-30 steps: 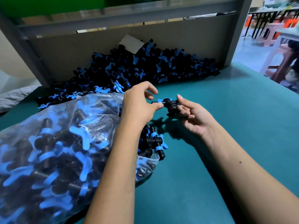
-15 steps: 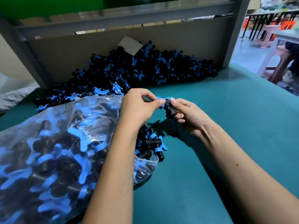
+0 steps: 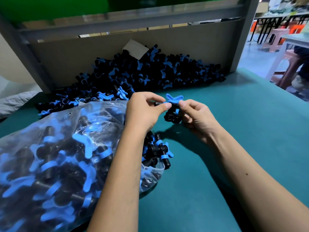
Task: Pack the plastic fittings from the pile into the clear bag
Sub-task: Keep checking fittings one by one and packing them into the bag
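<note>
Hands meet over the teal-green table top (image 3: 250, 131), just right of the bag mouth. Left hand (image 3: 143, 111) pinches w/ thumb and curled fingers on the left end of a small black plastic fitting with a blue winged handle (image 3: 173, 104); right hand (image 3: 197, 114) has thumb and forefinger on the other side of it, remaining fingers curled under the black body. Blue wings point up and away, between the two thumbs. Fitting is held off the table, its shadow on the surface below.

Clear plastic bag (image 3: 66, 148) lies on its side at near left, bulging w/ black-and-blue fittings, mouth facing right. Left forearm crosses over the bag's right end. A few pieces poke out at the mouth, incl. one black tee-shaped fitting with blue rings (image 3: 160, 151) resting at the opening, near the left wrist and well below the held piece.

Big pile of black and blue fittings (image 3: 142, 72) sits at the far side, heaped against a brown cardboard panel (image 3: 83, 61); its near edge is close to the bag's far side. A pale slip of card (image 3: 135, 47) rests on top of the heap. Grey metal frame posts (image 3: 242, 34) stand either side of the panel. Far right, beyond the table edge, pink plastic stools (image 3: 277, 39) on the floor, blurred.
</note>
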A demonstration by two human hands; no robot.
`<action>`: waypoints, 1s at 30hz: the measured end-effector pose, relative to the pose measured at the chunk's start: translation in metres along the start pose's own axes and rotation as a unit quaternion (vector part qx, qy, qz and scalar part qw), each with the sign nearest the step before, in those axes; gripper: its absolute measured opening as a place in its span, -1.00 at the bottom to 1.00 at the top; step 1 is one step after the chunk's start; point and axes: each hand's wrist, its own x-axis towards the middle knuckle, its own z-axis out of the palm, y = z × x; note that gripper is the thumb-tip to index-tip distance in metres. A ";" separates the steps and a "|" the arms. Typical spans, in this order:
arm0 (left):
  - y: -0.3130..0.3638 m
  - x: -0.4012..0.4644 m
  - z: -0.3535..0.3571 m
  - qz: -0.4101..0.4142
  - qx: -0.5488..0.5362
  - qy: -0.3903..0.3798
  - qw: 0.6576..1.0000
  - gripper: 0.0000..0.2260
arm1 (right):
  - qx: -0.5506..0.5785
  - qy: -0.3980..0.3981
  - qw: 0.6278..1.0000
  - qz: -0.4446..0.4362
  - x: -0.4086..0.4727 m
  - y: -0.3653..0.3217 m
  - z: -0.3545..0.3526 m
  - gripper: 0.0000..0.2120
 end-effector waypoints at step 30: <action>0.056 -0.018 -0.013 0.109 -0.206 0.113 0.966 -0.84 | -0.098 -0.044 0.993 0.048 -0.004 0.004 0.008 -0.83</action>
